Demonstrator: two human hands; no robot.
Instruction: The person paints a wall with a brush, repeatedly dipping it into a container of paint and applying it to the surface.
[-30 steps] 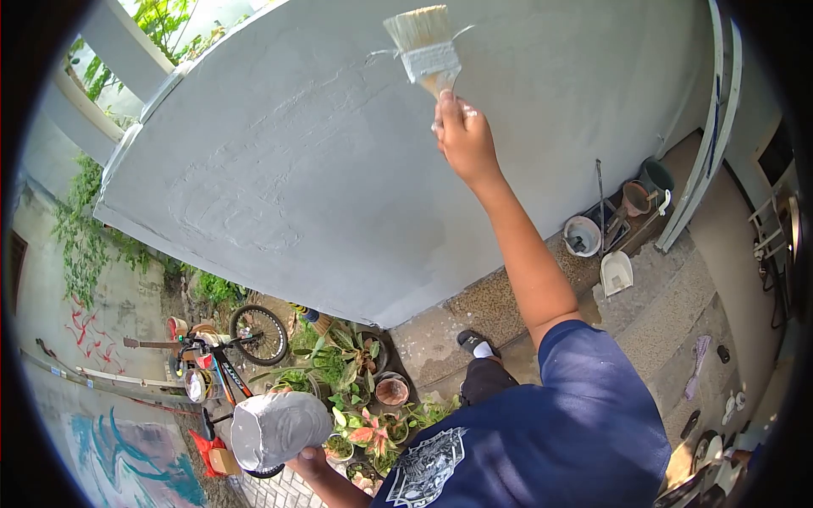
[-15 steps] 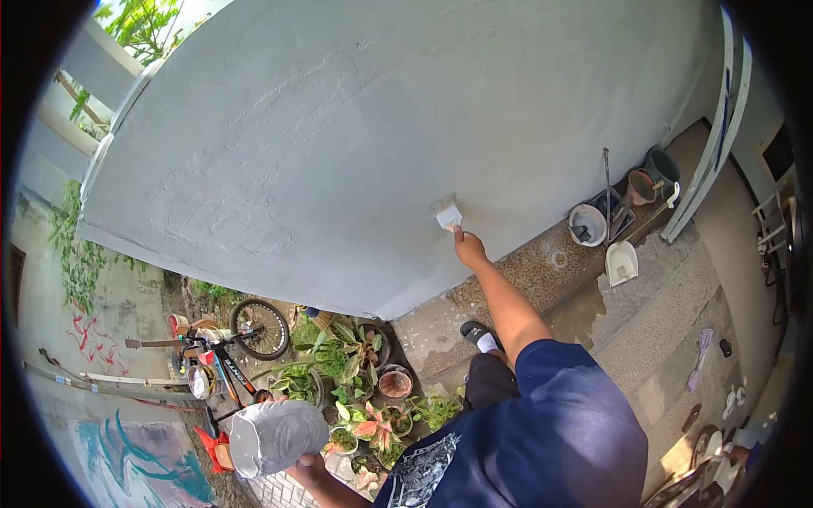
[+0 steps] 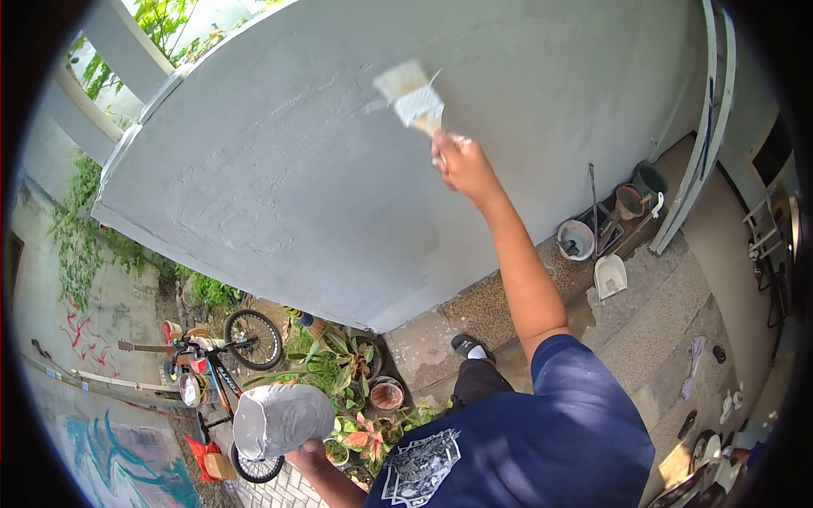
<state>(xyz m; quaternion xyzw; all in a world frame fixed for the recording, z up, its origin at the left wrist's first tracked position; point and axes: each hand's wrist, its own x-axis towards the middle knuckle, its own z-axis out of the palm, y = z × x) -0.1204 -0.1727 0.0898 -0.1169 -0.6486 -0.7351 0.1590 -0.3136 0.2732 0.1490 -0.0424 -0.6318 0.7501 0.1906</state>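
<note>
Centrally, near the frame's top, the right hand (image 3: 464,167) grips a brush (image 3: 418,102) in front of a grey wall (image 3: 356,199) — at lower left, the left hand (image 3: 310,456) clasps a grey-smeared container (image 3: 284,420).

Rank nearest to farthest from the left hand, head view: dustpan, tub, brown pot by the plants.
1. Tub: held in the left hand, lower left of the view.
2. Brown pot: up and right of that hand, among the plants.
3. Dustpan: far right, on the ground.
</note>
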